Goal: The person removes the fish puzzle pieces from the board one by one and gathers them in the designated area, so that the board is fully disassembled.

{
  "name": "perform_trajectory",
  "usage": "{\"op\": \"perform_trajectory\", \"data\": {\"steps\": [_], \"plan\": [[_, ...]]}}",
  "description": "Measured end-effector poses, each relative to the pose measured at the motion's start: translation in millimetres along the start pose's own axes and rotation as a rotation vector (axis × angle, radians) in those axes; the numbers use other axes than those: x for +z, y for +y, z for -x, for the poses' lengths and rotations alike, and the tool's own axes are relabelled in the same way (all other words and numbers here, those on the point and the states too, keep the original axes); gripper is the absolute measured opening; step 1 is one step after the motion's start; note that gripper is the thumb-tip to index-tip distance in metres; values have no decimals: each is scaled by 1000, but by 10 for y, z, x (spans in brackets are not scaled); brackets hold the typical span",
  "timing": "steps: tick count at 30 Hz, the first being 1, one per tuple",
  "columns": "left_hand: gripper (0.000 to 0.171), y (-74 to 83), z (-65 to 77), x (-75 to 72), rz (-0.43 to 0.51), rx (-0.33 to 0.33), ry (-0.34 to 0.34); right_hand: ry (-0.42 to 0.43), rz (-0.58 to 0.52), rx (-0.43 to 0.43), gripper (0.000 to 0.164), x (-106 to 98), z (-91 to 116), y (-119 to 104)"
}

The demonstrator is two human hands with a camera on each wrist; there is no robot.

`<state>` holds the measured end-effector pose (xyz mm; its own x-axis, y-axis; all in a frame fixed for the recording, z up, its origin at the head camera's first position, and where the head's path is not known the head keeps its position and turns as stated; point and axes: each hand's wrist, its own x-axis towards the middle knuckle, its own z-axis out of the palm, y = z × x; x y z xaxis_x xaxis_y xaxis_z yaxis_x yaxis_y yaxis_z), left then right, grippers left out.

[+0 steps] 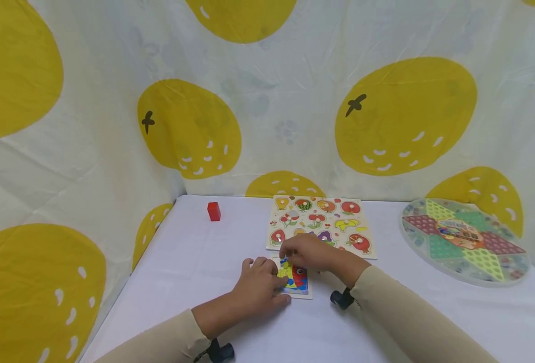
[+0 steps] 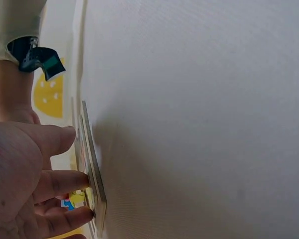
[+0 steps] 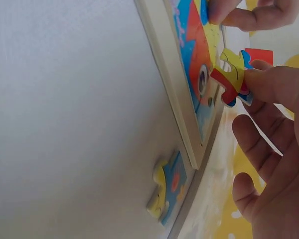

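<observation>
A small fish jigsaw puzzle in a pale wooden tray [image 1: 301,296] lies on the white table between both hands. My left hand [image 1: 259,286] rests at its left side, its fingers extended, with fingertips touching the puzzle in the left wrist view. Over the tray's far end, my right hand [image 1: 310,252] pinches a jigsaw piece [image 3: 233,72] of yellow, red and blue between thumb and fingers. That piece is tilted just above the tray in the right wrist view. A loose blue and yellow jigsaw piece [image 3: 173,186] lies on the table beside the tray.
Behind the puzzle lies a fruit peg board [image 1: 305,219], close to my right hand. A red block [image 1: 214,212] stands at the back left. On the right is a round board with a coloured star [image 1: 462,239]. A patterned cloth [image 1: 285,126] hangs behind the table.
</observation>
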<state>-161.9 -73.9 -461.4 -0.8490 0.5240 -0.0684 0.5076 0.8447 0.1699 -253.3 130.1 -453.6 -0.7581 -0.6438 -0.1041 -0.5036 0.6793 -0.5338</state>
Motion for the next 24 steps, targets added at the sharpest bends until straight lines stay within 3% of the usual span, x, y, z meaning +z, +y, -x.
{"op": "perform_trajectory", "data": {"steps": [16,24], "plan": [[41,20,-74,-40,52,-18,44,-29,-53,48,13,-300,324,208],[42,94,-111,-39,48,-15,45,-74,-81,173,11,-444,580,377]]}}
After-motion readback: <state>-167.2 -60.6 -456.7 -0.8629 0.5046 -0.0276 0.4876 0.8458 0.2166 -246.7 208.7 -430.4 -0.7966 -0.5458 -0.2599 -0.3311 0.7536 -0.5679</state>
